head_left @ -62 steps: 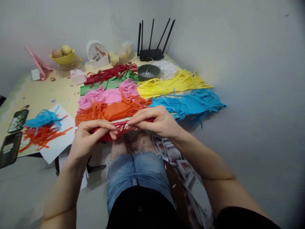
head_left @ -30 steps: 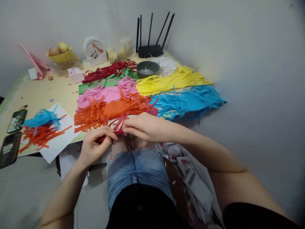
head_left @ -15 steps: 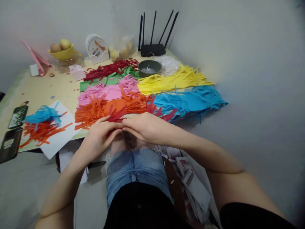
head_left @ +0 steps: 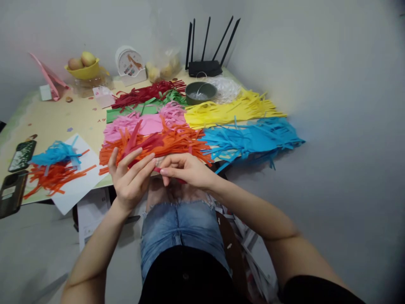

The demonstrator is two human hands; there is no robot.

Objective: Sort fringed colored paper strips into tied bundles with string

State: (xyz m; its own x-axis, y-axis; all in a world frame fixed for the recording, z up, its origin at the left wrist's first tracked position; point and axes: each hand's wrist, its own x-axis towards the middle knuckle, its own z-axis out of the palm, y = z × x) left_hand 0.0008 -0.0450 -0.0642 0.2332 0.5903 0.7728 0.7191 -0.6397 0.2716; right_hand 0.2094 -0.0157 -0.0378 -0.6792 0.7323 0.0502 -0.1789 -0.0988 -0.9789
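A magenta-red fringed tissue paper (head_left: 144, 142) is at the table's front edge, its strips fanned out behind my left hand's fingers. Its middle is gathered into a narrow twisted band. My right hand (head_left: 190, 171) pinches this band between thumb and fingertips. My left hand (head_left: 133, 181) is beside it with the fingers stretched and spread; its thumb is mostly hidden. Just beyond both hands lies orange fringed tissue paper (head_left: 177, 141). Blue fringed tissue paper (head_left: 253, 135) lies to the right, partly over the table edge.
Pink (head_left: 152, 122), green (head_left: 133, 112), dark red (head_left: 142, 95) and yellow fringed tissue (head_left: 228, 113) lie farther back. A dark green tin (head_left: 201, 93) stands before a black router (head_left: 205, 67). At left are two phones (head_left: 22, 156) and a white sheet (head_left: 71, 190) under blue and orange tassels.
My left hand's fingers have spread and lifted off the pinch. The red strips now fan out to the left over the orange tissue. My right hand still pinches the twisted middle.
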